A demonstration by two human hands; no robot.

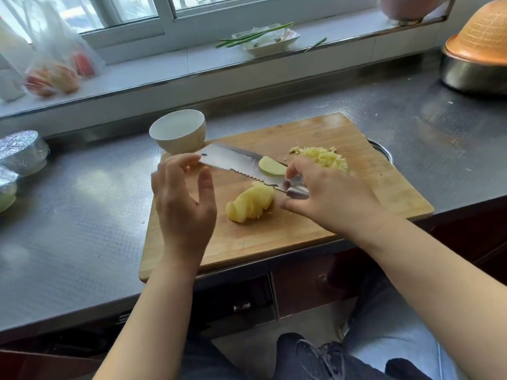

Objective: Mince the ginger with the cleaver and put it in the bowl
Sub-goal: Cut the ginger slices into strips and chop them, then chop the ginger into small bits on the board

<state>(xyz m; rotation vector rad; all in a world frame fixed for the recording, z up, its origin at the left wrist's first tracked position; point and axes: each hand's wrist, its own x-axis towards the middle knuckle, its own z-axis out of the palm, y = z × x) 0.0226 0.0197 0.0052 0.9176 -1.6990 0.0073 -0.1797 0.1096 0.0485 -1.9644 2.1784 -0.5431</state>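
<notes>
Our right hand curls around the cleaver handle; left hand has its fingers loosely apart, tips touching the blade's far end. One ginger slice rides on the flat blade. Sliced ginger sits mid-board, minced pile toward the cutting board right edge, bowl at its far-left corner. Risk, we judge: tilting the blade drops the slice; fingertips near the edge.

A home kitchen here: steel countertop under a sliding window, wooden chopping board, foil-covered bowls, scallions on the sill.
</notes>
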